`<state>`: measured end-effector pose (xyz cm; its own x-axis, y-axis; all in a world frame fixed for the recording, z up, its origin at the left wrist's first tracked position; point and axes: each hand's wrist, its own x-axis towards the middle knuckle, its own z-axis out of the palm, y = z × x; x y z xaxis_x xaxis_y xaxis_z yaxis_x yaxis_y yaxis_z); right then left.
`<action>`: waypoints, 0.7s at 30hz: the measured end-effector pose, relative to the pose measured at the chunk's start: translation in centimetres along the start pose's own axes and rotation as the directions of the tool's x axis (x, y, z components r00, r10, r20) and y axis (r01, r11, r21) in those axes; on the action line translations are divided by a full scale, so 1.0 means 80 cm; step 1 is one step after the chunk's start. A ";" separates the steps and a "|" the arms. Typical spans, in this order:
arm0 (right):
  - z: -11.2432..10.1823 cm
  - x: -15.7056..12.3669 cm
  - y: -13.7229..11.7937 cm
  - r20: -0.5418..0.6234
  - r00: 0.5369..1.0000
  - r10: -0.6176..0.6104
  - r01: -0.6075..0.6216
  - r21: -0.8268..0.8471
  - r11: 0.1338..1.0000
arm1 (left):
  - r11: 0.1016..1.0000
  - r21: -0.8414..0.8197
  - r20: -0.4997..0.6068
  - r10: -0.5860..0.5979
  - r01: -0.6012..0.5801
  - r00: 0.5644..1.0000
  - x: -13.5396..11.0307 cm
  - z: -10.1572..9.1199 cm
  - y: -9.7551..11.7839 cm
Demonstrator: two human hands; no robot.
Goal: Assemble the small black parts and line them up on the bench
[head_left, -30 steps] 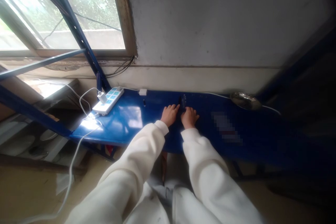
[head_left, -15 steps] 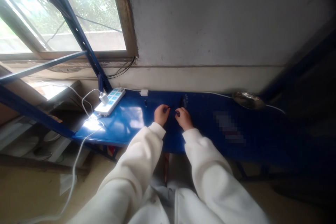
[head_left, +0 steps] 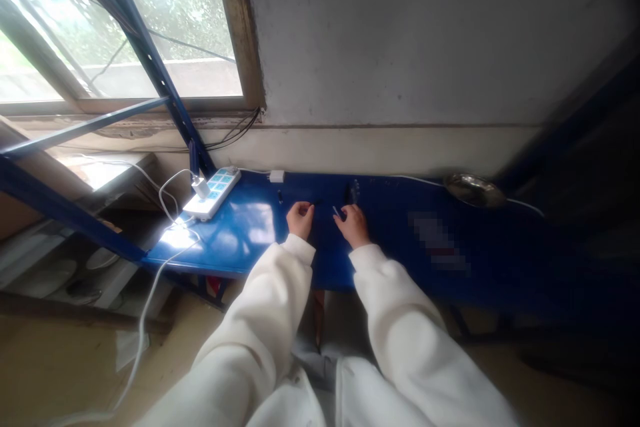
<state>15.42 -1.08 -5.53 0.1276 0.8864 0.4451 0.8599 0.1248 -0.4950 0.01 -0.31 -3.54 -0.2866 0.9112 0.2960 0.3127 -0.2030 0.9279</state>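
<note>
Both hands rest over a blue table below a wall. My left hand is curled, its fingers pinched on a small dark piece that sticks out to the right. My right hand is curled too and pinches a small thin pale item; what it is I cannot make out. A small dark object stands on the table just beyond the right hand. Both arms wear white sleeves.
A white power strip with blue sockets, a plugged charger and white cables lies at the table's left. A small white adapter sits by the wall. A metal dish is at the right. A blue frame bar crosses the window.
The hands lay close together and flat near the dark object; they have curled, drawn back toward me and moved apart, each now pinching a small piece.
</note>
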 end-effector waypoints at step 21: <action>-0.008 -0.002 -0.008 -0.020 0.999 -0.048 0.049 0.090 0.995 | 0.999 -0.051 0.047 -0.002 0.005 0.999 0.000 0.002 -0.006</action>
<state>15.12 -1.59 -4.83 0.0960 0.8704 0.4829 0.8172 0.2081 -0.5375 0.02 -0.12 -4.00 -0.2446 0.9275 0.2828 0.2645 -0.2168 0.9397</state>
